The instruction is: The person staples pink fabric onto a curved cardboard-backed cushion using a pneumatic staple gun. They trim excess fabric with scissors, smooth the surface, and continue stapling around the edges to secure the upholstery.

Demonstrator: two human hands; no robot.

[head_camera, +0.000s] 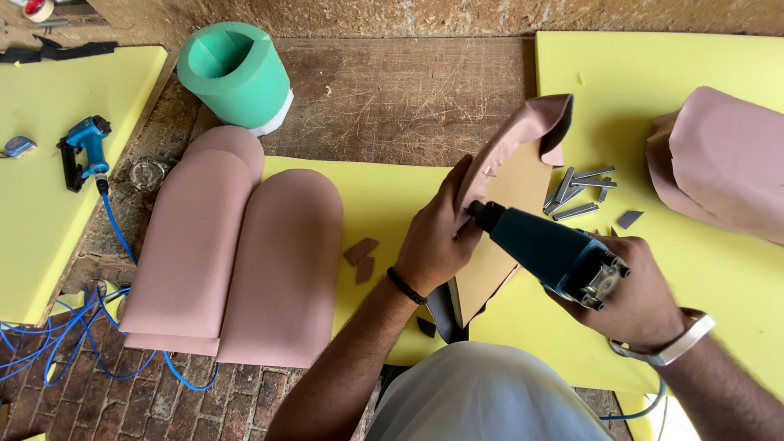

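You have the flat brown board panel [498, 237], half wrapped in dusty-pink fabric, standing tilted on the yellow foam sheet [384, 196]; the teal pneumatic staple gun [551, 255] presses its nose against the panel's upper edge.

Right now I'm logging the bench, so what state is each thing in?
Left hand: pressing pink fabric onto the board.
Right hand: gripping the staple gun.
Staple gun: held, nose against the fabric.
Board: tilted, partly wrapped.
Fabric: folded over the board's top edge.
Finished panels: covered, lying flat side by side.
Second gun: lying idle, hose attached.
Staple strips: loose, scattered on foam.
Green foam tube: upright.
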